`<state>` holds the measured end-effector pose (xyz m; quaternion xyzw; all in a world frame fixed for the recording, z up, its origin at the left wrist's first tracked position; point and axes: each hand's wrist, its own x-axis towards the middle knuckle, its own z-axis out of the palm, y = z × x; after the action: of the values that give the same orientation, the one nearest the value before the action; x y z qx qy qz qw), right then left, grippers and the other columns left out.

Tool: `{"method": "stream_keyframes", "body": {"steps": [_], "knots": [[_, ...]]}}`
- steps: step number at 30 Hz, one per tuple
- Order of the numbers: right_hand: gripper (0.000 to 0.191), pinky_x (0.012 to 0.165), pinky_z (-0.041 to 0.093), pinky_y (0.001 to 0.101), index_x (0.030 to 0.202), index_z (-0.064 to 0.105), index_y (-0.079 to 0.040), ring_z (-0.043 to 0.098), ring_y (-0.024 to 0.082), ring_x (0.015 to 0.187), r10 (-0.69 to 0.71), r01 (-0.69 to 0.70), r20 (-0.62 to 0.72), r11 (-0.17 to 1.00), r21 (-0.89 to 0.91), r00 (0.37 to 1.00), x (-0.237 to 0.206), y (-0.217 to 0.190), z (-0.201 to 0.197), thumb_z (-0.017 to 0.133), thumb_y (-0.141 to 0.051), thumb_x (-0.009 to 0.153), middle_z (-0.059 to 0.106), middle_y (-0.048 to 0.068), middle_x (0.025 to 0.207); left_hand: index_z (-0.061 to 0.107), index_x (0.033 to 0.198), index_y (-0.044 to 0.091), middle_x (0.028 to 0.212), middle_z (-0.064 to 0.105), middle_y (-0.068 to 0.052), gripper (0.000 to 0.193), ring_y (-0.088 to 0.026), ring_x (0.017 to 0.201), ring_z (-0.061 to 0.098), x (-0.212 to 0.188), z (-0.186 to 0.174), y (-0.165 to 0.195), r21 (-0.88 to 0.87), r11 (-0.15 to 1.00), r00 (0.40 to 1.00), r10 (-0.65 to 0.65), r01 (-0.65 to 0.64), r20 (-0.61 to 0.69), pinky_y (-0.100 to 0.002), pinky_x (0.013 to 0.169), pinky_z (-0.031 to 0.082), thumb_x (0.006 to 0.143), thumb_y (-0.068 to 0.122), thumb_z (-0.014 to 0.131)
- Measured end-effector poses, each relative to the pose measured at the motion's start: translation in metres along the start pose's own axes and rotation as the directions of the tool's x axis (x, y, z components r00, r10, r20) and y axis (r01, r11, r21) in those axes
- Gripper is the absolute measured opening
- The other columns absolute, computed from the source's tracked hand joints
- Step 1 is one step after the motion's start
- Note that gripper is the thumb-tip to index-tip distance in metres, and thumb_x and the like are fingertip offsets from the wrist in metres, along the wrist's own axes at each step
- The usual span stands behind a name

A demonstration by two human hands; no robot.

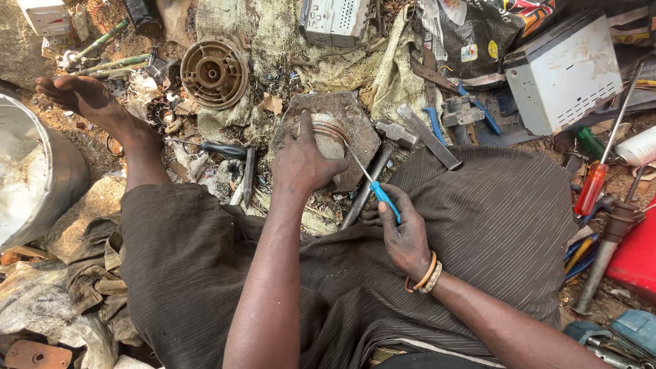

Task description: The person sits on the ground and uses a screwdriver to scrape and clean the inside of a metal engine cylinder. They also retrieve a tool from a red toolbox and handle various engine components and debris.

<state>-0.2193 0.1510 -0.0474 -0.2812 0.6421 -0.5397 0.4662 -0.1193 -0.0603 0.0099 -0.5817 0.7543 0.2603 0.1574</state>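
The person sits on the ground among scrap and tools, legs spread under a dark striped garment. The left hand is clamped down over a round metal part wound with copper wire, fingers curled over its top and side, pinning it against a flat grey stone block that lies between the knees. The right hand is closed around the blue handle of a small screwdriver; its thin shaft runs up and to the left, and the tip meets the coil at its right edge. Two bangles sit on that wrist.

Just right of the block lies a hammer, its handle slanting down towards the lap, and beside it a flat metal bar. Blue-handled pliers rest further up. A brown ribbed metal disc lies on dirty cloth to the upper left, near the bare foot. A black-handled screwdriver lies left of the block. A white metal case stands at upper right, with a red-handled screwdriver below it.
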Motion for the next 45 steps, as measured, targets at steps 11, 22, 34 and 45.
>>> {"method": "stream_keyframes", "body": {"steps": [11, 22, 34, 45], "knots": [[0.041, 0.061, 0.058, 0.0377, 0.140, 0.054, -0.007, 0.070, 0.021, 0.072, 0.041, -0.065, -0.063, 0.887, -0.457, 0.997, 0.021, -0.025, 0.012, 0.057, -0.024, 0.103, 0.070, 0.010, 0.089, 0.007, 0.168, 0.007, 0.111, 0.075, -0.027, 0.126, -0.038, 0.096, 0.081, -0.003, -0.011, 0.012, -0.116, 0.985, 0.974, -0.103, 0.128, 0.202, -0.046, 0.083, 0.064, 0.073, 0.063, 0.069], [0.046, 0.052, 0.054, 0.0420, 0.139, 0.064, -0.010, 0.067, 0.028, 0.057, -0.259, 0.164, 0.015, 0.564, -0.809, 0.966, 0.033, -0.041, 0.019, 0.066, -0.014, 0.093, 0.068, 0.013, 0.080, 0.007, 0.163, 0.002, 0.124, 0.057, -0.040, 0.132, -0.048, 0.102, 0.069, -0.011, -0.004, 0.008, -0.053, 0.998, 0.998, -0.019, 0.022, 0.058, -0.049, 0.081, 0.061, 0.074, 0.069, 0.076], [0.033, 0.052, 0.050, 0.0344, 0.133, 0.068, -0.028, 0.065, 0.019, 0.055, 0.215, 0.445, 0.469, 0.152, -0.883, 0.857, 0.132, -0.151, -0.044, 0.055, -0.026, 0.102, 0.068, 0.002, 0.071, 0.002, 0.163, 0.003, 0.125, 0.056, -0.037, 0.128, -0.042, 0.097, 0.070, -0.013, -0.004, 0.011, -0.016, 0.999, 0.997, -0.033, 0.034, 0.074, -0.047, 0.078, 0.061, 0.078, 0.062, 0.078], [0.035, 0.058, 0.045, 0.0278, 0.129, 0.074, -0.021, 0.057, 0.011, 0.067, 0.136, -0.172, -0.119, 0.908, -0.383, 0.984, 0.047, -0.031, 0.002, 0.074, -0.027, 0.095, 0.076, 0.005, 0.086, 0.008, 0.162, 0.004, 0.121, 0.059, -0.037, 0.122, -0.044, 0.097, 0.070, -0.013, -0.003, 0.009, -0.073, 0.996, 0.998, -0.050, 0.052, 0.027, -0.050, 0.079, 0.061, 0.079, 0.063, 0.075]]}}
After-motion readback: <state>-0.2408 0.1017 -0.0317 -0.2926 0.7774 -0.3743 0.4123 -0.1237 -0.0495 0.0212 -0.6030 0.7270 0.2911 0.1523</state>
